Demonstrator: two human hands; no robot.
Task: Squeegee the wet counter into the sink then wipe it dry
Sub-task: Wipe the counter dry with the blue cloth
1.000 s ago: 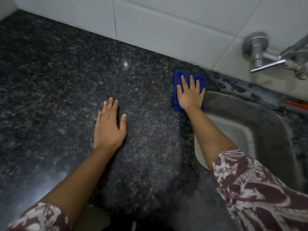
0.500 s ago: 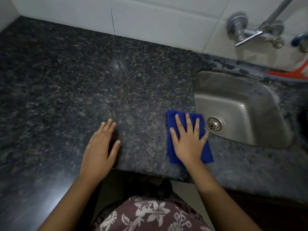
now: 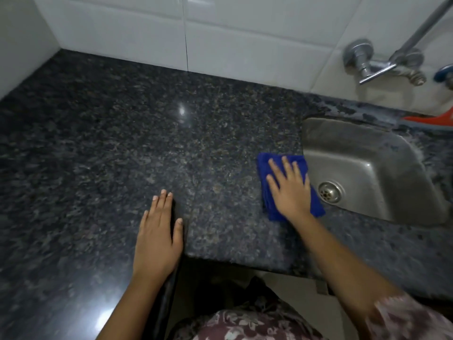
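A: Nearest?
B: Left hand [image 3: 157, 241] lies flat on the tabletop [image 3: 110, 168] by its front edge, fingers straight, holding nothing; right hand [image 3: 289, 192] presses the blue cloth [image 3: 264, 165], fingers spread, at the sink [image 3: 367, 165] rim
A: Beyond?
B: Orange squeegee [image 3: 434, 120] behind the sink; tap [image 3: 377, 68] on the wall

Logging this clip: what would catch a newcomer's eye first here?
The blue cloth, pressed flat under the right hand at the sink's left rim, stands out against the dark counter. The left hand rests flat near the counter's front edge; a red tool lies behind the sink.
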